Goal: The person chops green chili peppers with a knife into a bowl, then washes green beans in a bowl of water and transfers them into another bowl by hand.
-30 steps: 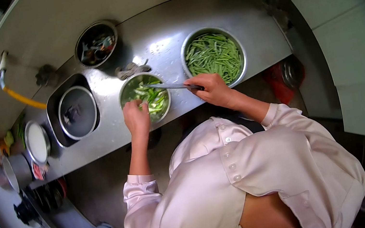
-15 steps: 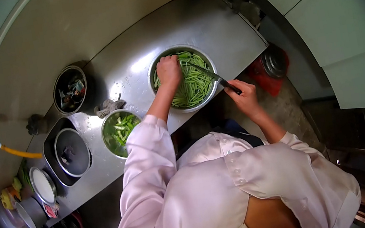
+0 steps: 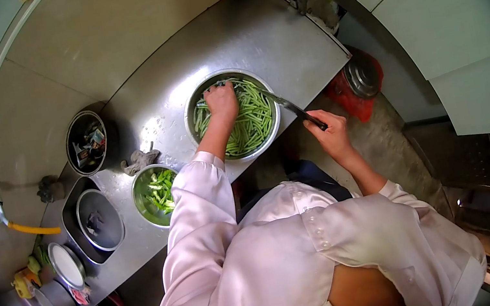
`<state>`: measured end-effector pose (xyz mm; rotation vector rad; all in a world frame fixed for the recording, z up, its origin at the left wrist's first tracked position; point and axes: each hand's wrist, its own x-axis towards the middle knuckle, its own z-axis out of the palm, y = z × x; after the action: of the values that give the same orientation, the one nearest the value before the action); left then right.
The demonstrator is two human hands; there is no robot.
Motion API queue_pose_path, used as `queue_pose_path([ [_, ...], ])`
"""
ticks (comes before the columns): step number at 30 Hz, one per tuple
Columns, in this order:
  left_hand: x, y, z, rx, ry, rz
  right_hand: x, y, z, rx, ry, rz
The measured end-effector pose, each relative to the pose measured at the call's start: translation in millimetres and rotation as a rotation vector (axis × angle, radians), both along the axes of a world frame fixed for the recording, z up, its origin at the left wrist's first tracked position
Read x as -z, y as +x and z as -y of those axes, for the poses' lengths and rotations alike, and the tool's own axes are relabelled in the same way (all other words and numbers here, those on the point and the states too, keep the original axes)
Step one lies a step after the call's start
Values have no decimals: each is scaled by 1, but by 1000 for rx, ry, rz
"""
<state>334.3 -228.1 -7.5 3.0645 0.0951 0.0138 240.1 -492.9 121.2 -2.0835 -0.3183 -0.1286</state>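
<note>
A round metal bowl (image 3: 189, 123) full of long green beans (image 3: 255, 118) sits on the steel counter. My left hand (image 3: 221, 100) reaches into its far left part, fingers curled down at the beans; what they grip is hidden. My right hand (image 3: 330, 131) is wrapped round the black handle of a knife (image 3: 289, 108), just outside the bowl's near right side. The knife's narrow blade points up and left, with its tip over the beans.
Left of the beans stand a smaller bowl (image 3: 137, 198) of cut green pieces, a grey cloth (image 3: 140, 161) and a dark pot (image 3: 73, 158) holding packets. Farther left are a sink (image 3: 69, 213) with a basin, and a tap with a yellow hose (image 3: 35, 227). A red bag (image 3: 365, 107) lies beyond the counter's right end.
The camera view has shifted, so the counter appears turned slightly. My left hand has moved a little within the bowl, toward its far side. My right hand still holds the knife.
</note>
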Motion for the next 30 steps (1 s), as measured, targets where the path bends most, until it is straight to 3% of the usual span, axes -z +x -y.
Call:
queue_pose_path([
  [4, 5, -2, -6, 13, 53, -96, -4, 4, -13, -45, 12, 3],
  [10, -21, -18, -11, -88, -322, 70, -6, 3, -15, -37, 27, 6],
  [18, -73, -58, -26, -301, -613, -193, -7, -1, -19, -23, -10, -3],
  [22, -66, -82, -34, -283, -871, -211, -6, -2, -31, -56, -14, -21],
  [26, -49, -115, -42, -114, -1259, -120, -7, -2, -43, -84, -26, -19],
  [30, -67, -146, -49, -382, -1636, -188, 0, -2, -53, -128, -37, -63],
])
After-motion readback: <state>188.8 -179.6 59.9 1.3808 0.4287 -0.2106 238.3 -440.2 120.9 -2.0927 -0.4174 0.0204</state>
